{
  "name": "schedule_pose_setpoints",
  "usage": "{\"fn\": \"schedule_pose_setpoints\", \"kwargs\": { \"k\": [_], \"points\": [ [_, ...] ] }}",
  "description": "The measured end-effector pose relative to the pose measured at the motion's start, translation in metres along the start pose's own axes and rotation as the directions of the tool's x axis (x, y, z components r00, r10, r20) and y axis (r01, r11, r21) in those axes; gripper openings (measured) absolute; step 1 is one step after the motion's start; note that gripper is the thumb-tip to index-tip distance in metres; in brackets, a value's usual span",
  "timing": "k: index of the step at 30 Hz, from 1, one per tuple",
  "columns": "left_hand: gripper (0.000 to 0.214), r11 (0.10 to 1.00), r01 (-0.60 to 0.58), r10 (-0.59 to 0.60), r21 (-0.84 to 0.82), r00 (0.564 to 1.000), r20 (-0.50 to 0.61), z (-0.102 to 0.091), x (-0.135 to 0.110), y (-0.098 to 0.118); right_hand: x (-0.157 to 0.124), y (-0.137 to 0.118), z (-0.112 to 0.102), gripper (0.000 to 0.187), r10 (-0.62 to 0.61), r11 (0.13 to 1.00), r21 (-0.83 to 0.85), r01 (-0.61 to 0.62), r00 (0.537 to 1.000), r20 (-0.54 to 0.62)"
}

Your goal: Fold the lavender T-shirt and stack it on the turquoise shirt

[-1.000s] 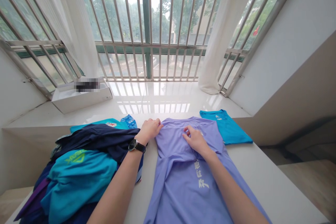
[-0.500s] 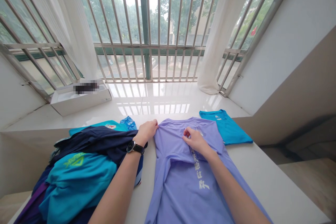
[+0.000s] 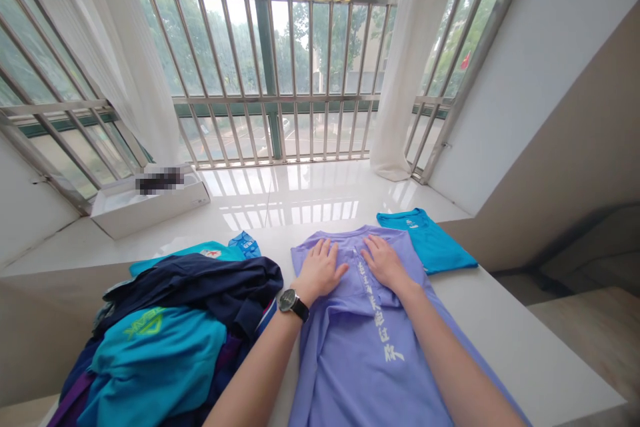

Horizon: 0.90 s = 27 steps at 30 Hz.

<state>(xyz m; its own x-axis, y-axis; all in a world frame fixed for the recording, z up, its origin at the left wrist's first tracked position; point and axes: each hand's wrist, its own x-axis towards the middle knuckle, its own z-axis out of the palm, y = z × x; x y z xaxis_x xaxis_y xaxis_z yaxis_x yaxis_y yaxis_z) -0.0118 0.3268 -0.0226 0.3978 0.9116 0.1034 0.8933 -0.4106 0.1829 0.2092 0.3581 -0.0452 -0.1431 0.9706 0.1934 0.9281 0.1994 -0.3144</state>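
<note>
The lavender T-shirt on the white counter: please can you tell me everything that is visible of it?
The lavender T-shirt lies flat and lengthwise on the white counter, its collar end toward the window and its lower part running out of view. It looks like thin, smooth sports fabric, slightly creased, with white Chinese characters printed in a column down the middle. The open left hand and right hand rest on its upper part. Its far right edge meets a teal T-shirt.

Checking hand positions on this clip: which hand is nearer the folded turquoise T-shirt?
The right hand is nearer: it lies flat on the lilac T-shirt, just short of the folded turquoise T-shirt. The left hand, also flat on the lilac T-shirt, is farther away.
</note>
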Motion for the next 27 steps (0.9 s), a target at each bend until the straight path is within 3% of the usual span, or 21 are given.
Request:
{"fn": "schedule_pose_setpoints", "kwargs": {
  "k": [4, 9, 12, 18, 23, 27],
  "points": [
    [0.064, 1.000, -0.005, 0.004, 0.014, 0.998, 0.059, 0.011, -0.004, -0.009, 0.002, -0.007, 0.015, 0.060, 0.053, 0.997, -0.060, -0.049, 0.997, 0.063],
    [0.064, 0.999, 0.038, -0.039, 0.010, 0.994, 0.101, 0.003, -0.003, -0.044, 0.020, -0.029, 0.025, 0.067, 0.059, 0.995, -0.085, -0.049, 0.991, 0.123],
    [0.063, 0.993, 0.111, -0.114, 0.031, 0.989, 0.093, 0.000, -0.001, -0.051, 0.036, -0.042, 0.034, 0.069, 0.040, 0.997, -0.065, -0.031, 0.990, 0.132],
    [0.060, 0.970, 0.214, -0.210, 0.117, 0.977, -0.045, -0.010, 0.000, -0.027, 0.056, -0.045, 0.039, 0.065, 0.034, 0.999, 0.040, -0.037, 0.998, 0.060],
    [0.059, 0.991, 0.131, -0.132, 0.034, 0.991, 0.017, -0.006, -0.001, -0.012, 0.053, -0.042, 0.019, 0.047, -0.025, 0.986, 0.160, 0.039, 0.996, -0.088],
    [0.061, 0.992, 0.127, -0.127, 0.006, 0.990, 0.066, -0.004, -0.002, -0.015, 0.051, -0.058, 0.018, 0.031, -0.127, 0.965, 0.221, 0.139, 0.989, -0.070]
  ]
}}
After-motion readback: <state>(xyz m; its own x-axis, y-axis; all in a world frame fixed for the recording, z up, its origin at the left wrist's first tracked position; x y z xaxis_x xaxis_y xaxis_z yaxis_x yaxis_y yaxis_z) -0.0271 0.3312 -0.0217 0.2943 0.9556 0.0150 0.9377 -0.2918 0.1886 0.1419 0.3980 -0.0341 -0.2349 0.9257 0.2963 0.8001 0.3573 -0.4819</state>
